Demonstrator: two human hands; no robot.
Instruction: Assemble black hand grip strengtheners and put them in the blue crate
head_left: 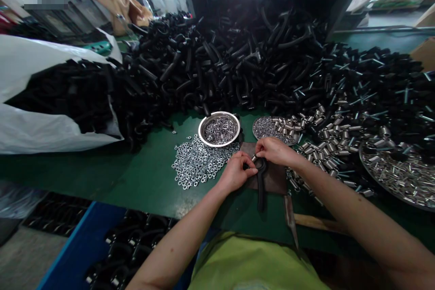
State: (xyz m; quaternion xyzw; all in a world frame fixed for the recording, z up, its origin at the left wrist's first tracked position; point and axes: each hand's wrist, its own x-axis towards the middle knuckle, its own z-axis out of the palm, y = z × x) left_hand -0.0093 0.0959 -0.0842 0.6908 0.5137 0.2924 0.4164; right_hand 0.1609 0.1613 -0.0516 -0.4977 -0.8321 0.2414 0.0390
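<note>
Both of my hands meet over a brown leather pad [268, 181] on the green bench top. My left hand [236, 171] and my right hand [274, 152] grip a black rubber-sleeved curved bolt [261, 188], whose lower leg hangs down over the pad. Something small and silvery shows at its upper end, partly hidden by my fingers. Just left of my hands lies a loose spread of steel washers [197, 163]. A steel bowl of small metal parts [219, 129] stands beyond them.
A huge heap of black curved parts [231, 63] rises behind the bench, beside a white sack of them [44, 99]. Steel springs [329, 149] and round trays [397, 176] lie to the right. A wooden-handled blade [290, 215] lies near my right forearm. Below the bench stands a blue bin [78, 244].
</note>
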